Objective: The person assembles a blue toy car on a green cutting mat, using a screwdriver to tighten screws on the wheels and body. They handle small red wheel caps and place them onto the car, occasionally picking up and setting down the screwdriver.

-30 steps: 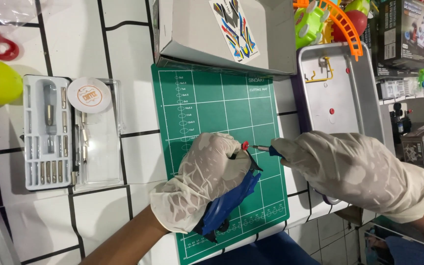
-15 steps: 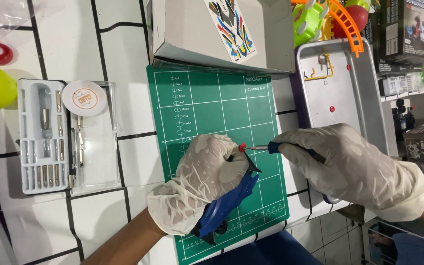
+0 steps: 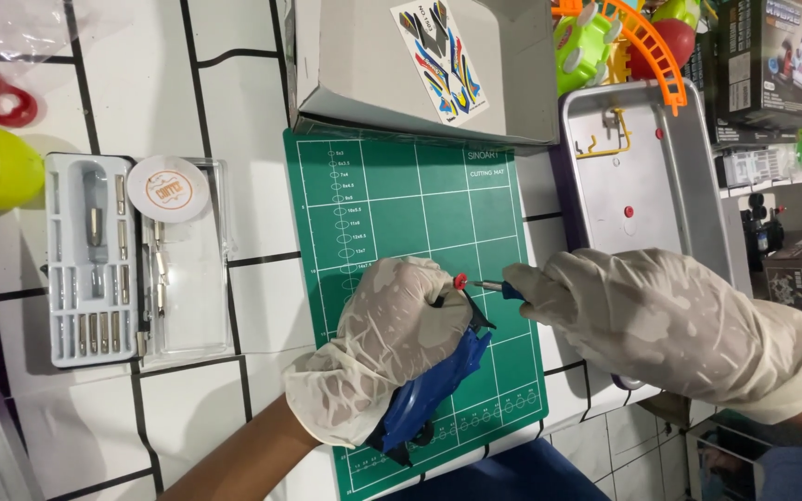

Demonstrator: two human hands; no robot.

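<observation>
The left hand (image 3: 392,343) wears a pale glove, and its grip is closed tight around a blue toy car body (image 3: 433,394). The car body sticks out under the palm and lies over the green cutting mat (image 3: 410,204). A small red part (image 3: 460,280) sits at the top of the left fingers.

The right hand (image 3: 661,325) wears a glove too. Its grip is closed around a small screwdriver (image 3: 498,289), and the thin metal tip points at the red part, just beside it.

Above the right hand is a silver metal tray (image 3: 689,186). Far to the left of the left hand, on the white tiled tabletop (image 3: 141,83), lies an open tool case (image 3: 95,260). Above both hands sits a grey box (image 3: 401,65).
</observation>
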